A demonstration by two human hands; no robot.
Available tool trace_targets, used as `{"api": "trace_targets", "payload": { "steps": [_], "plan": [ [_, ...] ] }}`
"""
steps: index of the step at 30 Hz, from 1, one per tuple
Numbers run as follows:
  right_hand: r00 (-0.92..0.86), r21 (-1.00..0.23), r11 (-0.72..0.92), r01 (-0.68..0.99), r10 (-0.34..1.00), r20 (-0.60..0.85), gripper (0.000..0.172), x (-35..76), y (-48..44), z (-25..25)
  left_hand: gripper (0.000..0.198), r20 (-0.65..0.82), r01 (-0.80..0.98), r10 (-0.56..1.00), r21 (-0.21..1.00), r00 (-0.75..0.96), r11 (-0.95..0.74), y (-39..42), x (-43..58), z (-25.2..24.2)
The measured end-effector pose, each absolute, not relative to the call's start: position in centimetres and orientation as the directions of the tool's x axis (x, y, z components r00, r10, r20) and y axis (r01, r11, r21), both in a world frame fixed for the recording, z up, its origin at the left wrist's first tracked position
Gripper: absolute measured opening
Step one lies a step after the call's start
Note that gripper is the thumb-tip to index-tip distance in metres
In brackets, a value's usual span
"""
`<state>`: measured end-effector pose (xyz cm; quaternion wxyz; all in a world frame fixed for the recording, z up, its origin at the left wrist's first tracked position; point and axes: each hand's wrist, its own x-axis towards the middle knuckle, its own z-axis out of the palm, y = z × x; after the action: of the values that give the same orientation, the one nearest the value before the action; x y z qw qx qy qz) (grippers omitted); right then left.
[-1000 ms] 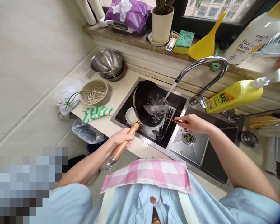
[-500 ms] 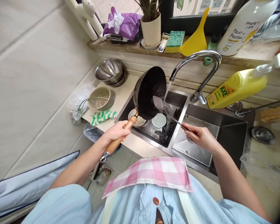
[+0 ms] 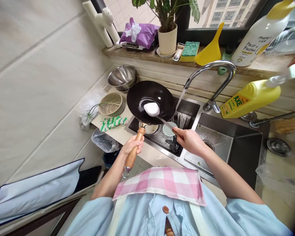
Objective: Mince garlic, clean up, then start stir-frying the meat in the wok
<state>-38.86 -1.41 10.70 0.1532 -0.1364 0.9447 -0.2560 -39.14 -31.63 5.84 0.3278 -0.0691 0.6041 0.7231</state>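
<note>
My left hand [image 3: 133, 145] is wrapped round the wooden handle of a black wok [image 3: 135, 95], which lies nearly level over the left sink basin [image 3: 162, 148]. My right hand [image 3: 190, 141] grips the handle of a metal spatula [image 3: 152, 109], its shiny blade inside the wok. Water runs from the curved chrome faucet [image 3: 210, 65] just past the wok's right rim. Under the wok, a pale green dish [image 3: 169, 129] and a partly hidden bowl [image 3: 151, 128] sit in the left basin.
The right basin [image 3: 244, 150] lies beside the left one. A yellow detergent bottle [image 3: 253, 98] stands behind it. On the left counter are a steel bowl [image 3: 122, 77], a woven-look basket [image 3: 112, 104] and a green-white cloth [image 3: 113, 123]. A potted plant [image 3: 167, 41] stands on the sill.
The wok has swung from steeply tilted to nearly level and moved left, out from under the stream. My right hand has moved left with the spatula, its blade now within the wok.
</note>
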Motion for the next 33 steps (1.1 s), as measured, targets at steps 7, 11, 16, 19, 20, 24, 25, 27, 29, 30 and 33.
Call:
{"api": "trace_targets", "payload": {
  "steps": [7,11,16,19,20,24,25,27,29,30,33],
  "plan": [
    [-0.866,-0.361,0.900,-0.244,-0.370,-0.336,0.035,-41.6,-6.6,15.0,0.030,-0.340,-0.619,0.603,0.707,-0.722,-0.342,-31.8,-35.5,1.9],
    [-0.820,-0.324,0.907,-0.268,-0.391,-0.417,0.029,-41.4,-8.2,15.9,0.028,-0.313,-0.608,0.613,0.709,-0.726,-0.358,-32.1,-34.2,1.2],
    [-0.813,-0.486,0.838,-0.246,-0.452,-0.368,0.028,-40.6,-7.2,15.4,0.032,-0.278,-0.571,0.596,0.726,-0.754,-0.384,-32.3,-33.7,0.7],
    [-0.911,-0.661,0.736,-0.148,-0.362,-0.199,0.034,-41.7,-2.6,13.5,0.029,-0.248,-0.536,0.571,0.734,-0.783,-0.417,-32.8,-33.4,0.9],
    [-0.976,-0.660,0.748,-0.075,-0.190,-0.104,0.037,-42.5,-0.5,12.5,0.028,-0.241,-0.527,0.565,0.737,-0.789,-0.423,-33.0,-33.3,1.2],
    [-0.951,-0.630,0.760,0.160,0.289,0.107,0.051,-45.8,7.0,7.7,0.026,-0.206,-0.483,0.535,0.752,-0.819,-0.449,-34.4,-32.1,2.8],
    [-0.951,-0.632,0.758,0.164,0.291,0.103,0.057,-46.3,8.2,6.4,0.024,-0.197,-0.466,0.520,0.757,-0.831,-0.458,-34.8,-31.7,3.3],
    [-0.954,-0.623,0.767,0.154,0.279,0.108,0.063,-46.6,9.6,4.1,0.021,-0.180,-0.430,0.485,0.769,-0.856,-0.473,-35.5,-30.6,4.5],
    [-0.951,-0.610,0.778,0.152,0.283,0.124,0.063,-46.1,10.1,2.1,0.019,-0.161,-0.398,0.458,0.778,-0.874,-0.486,-36.1,-29.4,5.8],
    [-0.950,-0.604,0.783,0.152,0.283,0.128,0.063,-45.6,10.2,1.3,0.018,-0.157,-0.387,0.447,0.782,-0.881,-0.488,-36.3,-28.6,6.4],
    [-0.945,-0.574,0.799,0.179,0.303,0.127,0.062,-44.5,10.3,0.0,0.017,-0.160,-0.355,0.393,0.793,-0.906,-0.495,-36.8,-26.1,7.9]
  ]
}}
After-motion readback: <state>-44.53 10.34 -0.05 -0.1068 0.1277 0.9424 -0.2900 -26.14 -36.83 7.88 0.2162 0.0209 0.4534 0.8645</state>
